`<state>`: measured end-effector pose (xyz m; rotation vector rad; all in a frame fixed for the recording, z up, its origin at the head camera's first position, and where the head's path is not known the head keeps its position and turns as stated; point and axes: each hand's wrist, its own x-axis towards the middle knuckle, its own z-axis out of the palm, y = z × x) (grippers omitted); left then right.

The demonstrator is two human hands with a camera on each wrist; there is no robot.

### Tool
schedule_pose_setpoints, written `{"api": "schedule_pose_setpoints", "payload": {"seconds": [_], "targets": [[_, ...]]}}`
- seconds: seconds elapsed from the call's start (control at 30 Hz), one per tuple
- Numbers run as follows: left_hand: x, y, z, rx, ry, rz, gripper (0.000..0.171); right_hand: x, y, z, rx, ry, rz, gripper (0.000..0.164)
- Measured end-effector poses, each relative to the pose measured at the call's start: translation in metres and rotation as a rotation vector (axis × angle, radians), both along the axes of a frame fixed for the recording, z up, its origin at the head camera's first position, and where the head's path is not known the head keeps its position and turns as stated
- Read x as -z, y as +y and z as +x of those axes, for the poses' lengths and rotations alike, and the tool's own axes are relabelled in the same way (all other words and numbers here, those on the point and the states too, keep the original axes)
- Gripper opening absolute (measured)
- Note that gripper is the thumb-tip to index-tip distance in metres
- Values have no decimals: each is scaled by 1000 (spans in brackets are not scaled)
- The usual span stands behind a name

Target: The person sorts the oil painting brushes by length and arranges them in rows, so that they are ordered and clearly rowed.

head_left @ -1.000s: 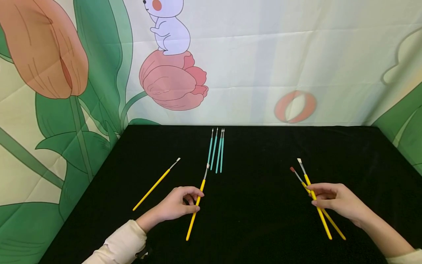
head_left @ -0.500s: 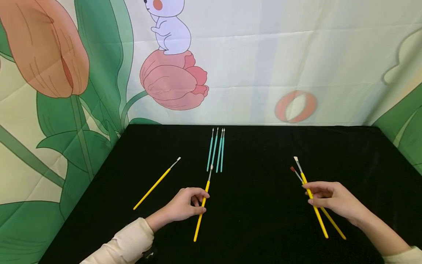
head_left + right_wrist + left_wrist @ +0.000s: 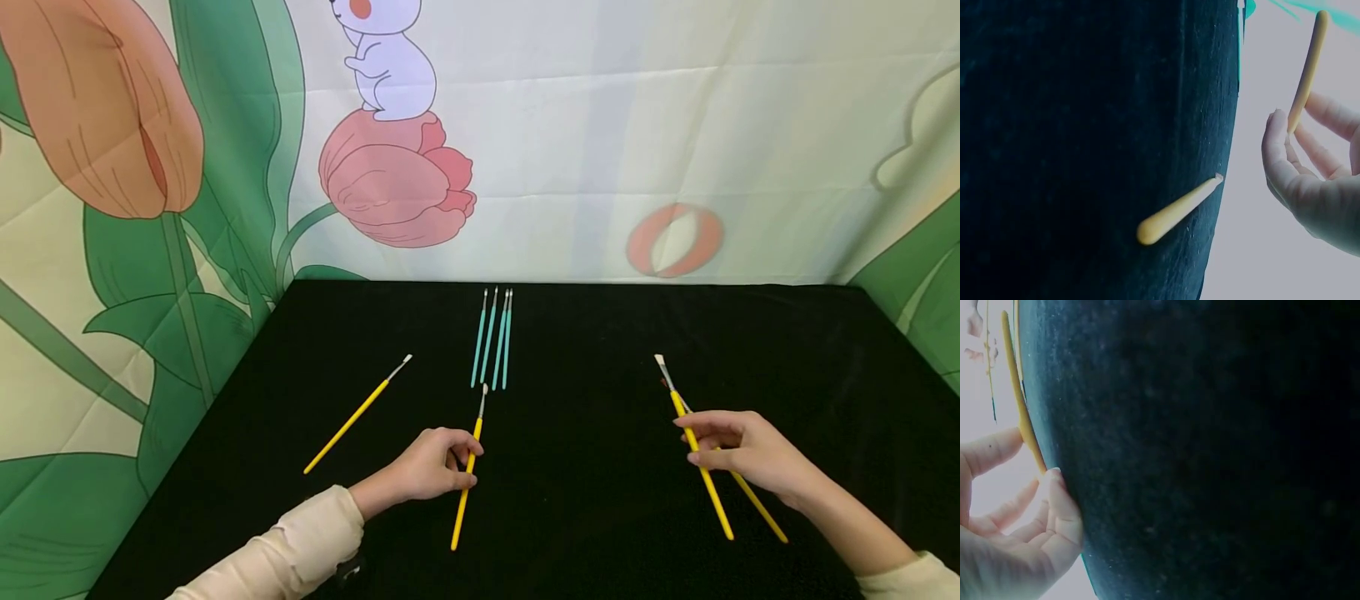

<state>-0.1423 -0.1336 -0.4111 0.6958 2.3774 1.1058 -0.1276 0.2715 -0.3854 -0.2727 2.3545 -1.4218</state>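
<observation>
A long yellow brush is pinched between the curled fingers and thumb of the left hand, with its bristles pointed toward the far edge; a second yellow brush is clamped likewise in the fingers of the right hand, aslant over the black-covered worktop; beneath it a crossed yellow brush is seen lying, its tip mostly hidden, and whether the two are touching cannot be told.

The held brushes may be judged light and stiff; their smooth, rounded handles could be rolled in a loose grip, so a hold is best taken at mid-handle, where balance should be kept; the bristles, likely soft, are better left untouched, since they could be bent or splayed.

Farther to the left, a lone yellow brush is laid slantwise, well apart from the left hand; beyond, four turquoise brushes are laid nearly side by side, and for these, being slimmer, a finer pinch would be called for; at the back, a printed cloth is hung.
</observation>
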Motion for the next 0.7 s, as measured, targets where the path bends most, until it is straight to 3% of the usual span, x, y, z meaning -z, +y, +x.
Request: {"api": "schedule_pose_setpoints", "payload": {"seconds": [0.33, 0.7], "targets": [[-2, 3, -4, 44, 17, -84, 38, 2, -21, 0, -48, -80, -70, 59], [1, 2, -7, 33, -3, -81, 58, 4, -34, 2, -57, -79, -116, 66]]}}
